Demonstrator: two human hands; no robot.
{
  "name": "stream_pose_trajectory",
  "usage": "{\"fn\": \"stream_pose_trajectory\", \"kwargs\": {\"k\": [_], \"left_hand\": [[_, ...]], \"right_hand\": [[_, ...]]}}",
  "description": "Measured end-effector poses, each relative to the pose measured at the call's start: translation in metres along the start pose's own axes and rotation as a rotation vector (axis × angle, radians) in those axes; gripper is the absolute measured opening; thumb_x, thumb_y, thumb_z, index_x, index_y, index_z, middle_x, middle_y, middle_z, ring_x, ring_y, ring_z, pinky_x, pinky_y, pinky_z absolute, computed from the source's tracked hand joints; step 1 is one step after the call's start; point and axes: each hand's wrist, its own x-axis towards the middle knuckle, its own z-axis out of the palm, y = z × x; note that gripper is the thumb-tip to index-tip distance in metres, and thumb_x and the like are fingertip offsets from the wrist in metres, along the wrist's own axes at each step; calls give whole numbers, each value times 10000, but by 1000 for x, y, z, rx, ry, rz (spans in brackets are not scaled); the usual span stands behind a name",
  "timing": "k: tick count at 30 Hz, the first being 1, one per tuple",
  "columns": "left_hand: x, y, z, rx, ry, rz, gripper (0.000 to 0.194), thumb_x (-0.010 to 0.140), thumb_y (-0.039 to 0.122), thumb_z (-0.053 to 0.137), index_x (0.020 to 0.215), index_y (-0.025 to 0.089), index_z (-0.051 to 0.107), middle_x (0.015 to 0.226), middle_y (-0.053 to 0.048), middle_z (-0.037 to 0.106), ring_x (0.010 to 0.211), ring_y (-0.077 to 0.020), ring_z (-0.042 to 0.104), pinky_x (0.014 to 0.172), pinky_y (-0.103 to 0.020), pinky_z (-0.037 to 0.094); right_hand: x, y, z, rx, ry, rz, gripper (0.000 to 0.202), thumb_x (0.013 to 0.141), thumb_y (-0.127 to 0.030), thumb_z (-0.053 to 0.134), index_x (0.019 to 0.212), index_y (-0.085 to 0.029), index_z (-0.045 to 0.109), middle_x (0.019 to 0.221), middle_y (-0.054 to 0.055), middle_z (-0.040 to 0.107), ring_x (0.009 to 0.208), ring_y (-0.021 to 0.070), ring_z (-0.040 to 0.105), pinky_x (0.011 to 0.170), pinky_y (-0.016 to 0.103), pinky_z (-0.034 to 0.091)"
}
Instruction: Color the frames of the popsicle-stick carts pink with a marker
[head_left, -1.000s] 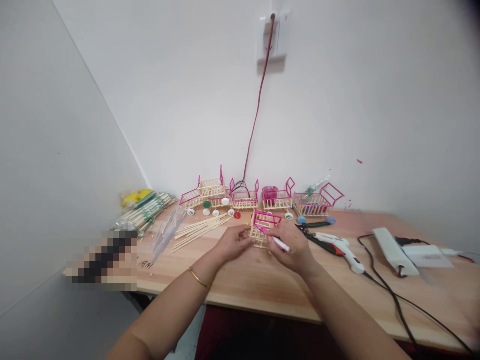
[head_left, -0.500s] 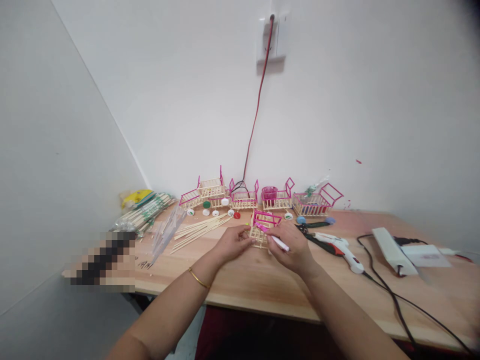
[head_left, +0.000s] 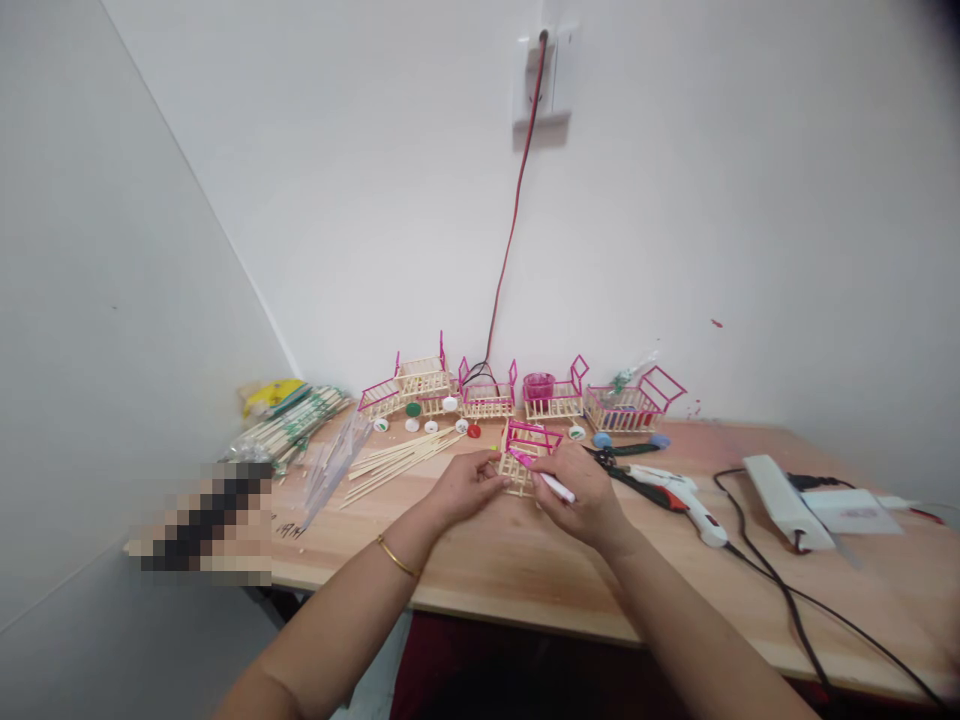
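My left hand (head_left: 471, 487) grips the left edge of a small stick-built cart (head_left: 523, 477) near the middle of the table. Pink bars form the cart's upper frame; its lower slats are bare wood. Closed around a pink and white marker (head_left: 556, 487), my right hand (head_left: 579, 492) is at the cart's right side. The marker's pink end touches or lies just over the cart's left part, below the pink bars. Which exact stick it meets is too small to tell.
Behind stand several stick carts (head_left: 487, 402), one holding a pink cup (head_left: 539, 386). Loose sticks (head_left: 401, 465) and bundled sticks (head_left: 300, 425) lie left. At right are pliers (head_left: 652, 490), a glue gun (head_left: 694, 505), a power strip (head_left: 787, 502) and cables (head_left: 784, 595).
My right hand and the marker have shifted very slightly left. The left hand and the cart have stayed almost in place.
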Motion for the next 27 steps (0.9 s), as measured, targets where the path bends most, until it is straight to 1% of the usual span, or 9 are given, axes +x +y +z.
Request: {"fn": "stream_pose_trajectory", "kwargs": {"k": [6, 12, 17, 20, 27], "left_hand": [[0, 3, 0, -24, -20, 5, 400, 796, 346, 645, 1131, 129, 667, 657, 24, 588, 570, -93, 446, 573, -200, 360], [0, 2, 0, -21, -8, -3, 420, 789, 362, 654, 1129, 115, 663, 640, 25, 571, 564, -96, 445, 567, -203, 358], [-1, 2, 0, -18, -11, -15, 442, 795, 376, 648, 1154, 119, 653, 628, 28, 559, 564, -98, 443, 560, -201, 353], [0, 1, 0, -18, -14, -19, 430, 798, 357, 640, 1154, 117, 650, 635, 25, 556, 568, -98, 446, 552, -194, 350], [0, 1, 0, -12, -26, -4, 398, 806, 352, 636, 1137, 132, 659, 631, 22, 567, 573, -103, 461, 566, -200, 361]], "right_hand": [[1, -1, 0, -5, 27, 9, 178, 820, -109, 572, 951, -221, 619, 766, 45, 672, 707, 199, 609, 672, 359, 474], [-1, 1, 2, -6, -1, 7, 192, 819, -95, 580, 968, -212, 609, 766, 44, 667, 706, 197, 601, 667, 360, 473], [2, -1, 0, -15, 35, 11, 176, 823, -106, 570, 949, -216, 623, 756, 43, 672, 701, 196, 612, 656, 350, 478], [3, -3, 0, -18, 57, 8, 184, 824, -110, 569, 962, -217, 627, 765, 48, 680, 702, 199, 619, 651, 350, 480], [0, 0, 1, 1, 17, 15, 185, 818, -95, 575, 951, -216, 613, 755, 42, 662, 706, 197, 609, 663, 358, 477]]}}
